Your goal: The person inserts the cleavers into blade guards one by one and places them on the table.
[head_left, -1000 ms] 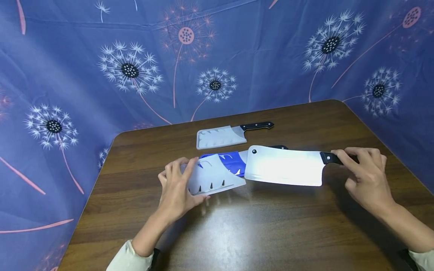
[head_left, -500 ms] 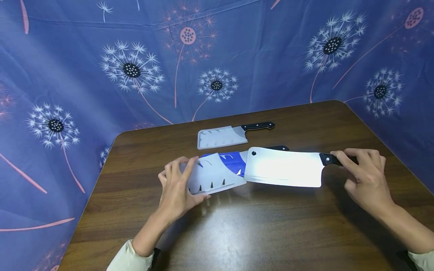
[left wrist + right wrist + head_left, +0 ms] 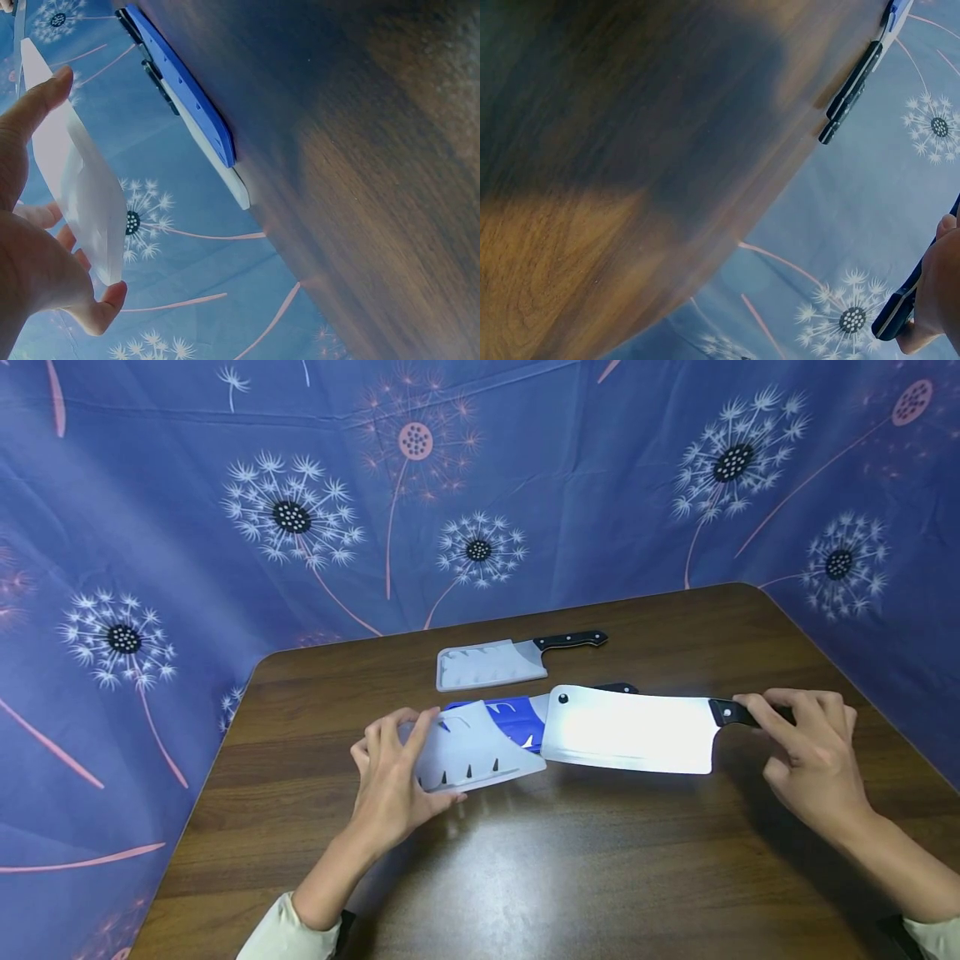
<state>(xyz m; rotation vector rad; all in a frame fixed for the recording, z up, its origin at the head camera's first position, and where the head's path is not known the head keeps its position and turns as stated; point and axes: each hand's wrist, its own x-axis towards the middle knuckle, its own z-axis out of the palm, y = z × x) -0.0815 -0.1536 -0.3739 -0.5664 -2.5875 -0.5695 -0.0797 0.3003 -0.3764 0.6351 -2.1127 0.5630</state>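
My left hand [image 3: 390, 777] grips a translucent white blade cover [image 3: 472, 747] by its left end, fingers over the top edge and thumb along the bottom. In the left wrist view the same cover [image 3: 79, 172] is held off the table. A cleaver [image 3: 630, 731] with a bright, wide blade is held level by its black handle in my right hand [image 3: 813, 752]. The blade's tip end is beside the cover's mouth; whether they touch I cannot tell. In the right wrist view the black handle [image 3: 900, 307] pokes out below the hand.
Behind the held things lies a knife in a blue cover [image 3: 517, 722], partly hidden. Farther back, another cleaver in a white cover [image 3: 487, 664] lies on the brown wooden table [image 3: 600, 877]. A blue dandelion-print cloth [image 3: 570, 527] hangs behind.
Both hands keep their holds on the cover and cleaver, almost unmoved. The whole head view has shifted very slightly.
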